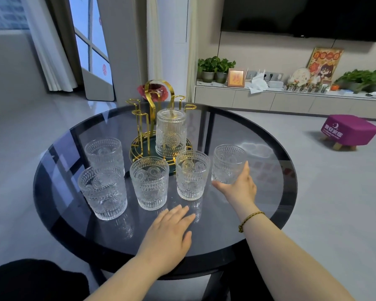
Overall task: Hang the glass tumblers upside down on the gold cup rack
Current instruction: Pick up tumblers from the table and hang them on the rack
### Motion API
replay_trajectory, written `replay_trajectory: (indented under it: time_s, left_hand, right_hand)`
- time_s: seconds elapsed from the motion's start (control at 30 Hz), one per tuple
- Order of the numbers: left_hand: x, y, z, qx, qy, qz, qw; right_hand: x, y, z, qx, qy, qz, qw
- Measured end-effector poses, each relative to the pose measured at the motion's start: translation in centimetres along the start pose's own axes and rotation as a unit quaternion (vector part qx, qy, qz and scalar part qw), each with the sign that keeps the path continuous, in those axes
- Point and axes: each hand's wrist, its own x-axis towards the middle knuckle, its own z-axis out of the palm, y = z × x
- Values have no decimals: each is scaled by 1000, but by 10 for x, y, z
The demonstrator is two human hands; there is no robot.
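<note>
A gold cup rack (147, 109) stands on a green round base at the back of the dark glass table (269, 192). One glass tumbler (171, 131) hangs upside down on it. Several embossed tumblers stand upright in front of the rack: back left (104, 152), front left (103, 192), middle (150, 182), right of middle (191, 174). My right hand (240, 187) grips the rightmost tumbler (228, 162) near its base, tilting it slightly. My left hand (170, 233) rests flat on the table near the front edge, fingers together, holding nothing.
A purple stool (350, 130) stands on the floor to the right. A low white cabinet (291, 101) with potted plants and small items runs along the far wall under a television. A dark cushion (30, 279) lies at bottom left.
</note>
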Motion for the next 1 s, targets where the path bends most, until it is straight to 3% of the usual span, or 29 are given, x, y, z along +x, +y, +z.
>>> replay_trajectory:
  time_s: [0.23,0.43,0.53,0.7,0.9,1.0]
  left_hand:
    - [1,0,-1,-3,-5,0,1000]
    - [-4,2,-12,-34,-26,-8,999]
    - [-7,3,-30,-64,21,15,998]
    - [5,9,-87,-57,194,101,974]
    - [47,-28,-149,-51,277,28,959]
    - [72,-54,-162,-2,252,-15,968]
  right_hand:
    - [4,2,4,28,28,-26,999]
    - [-2,2,-5,131,23,-44,990]
    - [0,-5,-18,196,28,-46,979]
    - [18,-35,-56,258,29,-92,961]
    - [41,-77,-89,209,19,-160,965]
    - [52,-96,-92,178,11,-167,970]
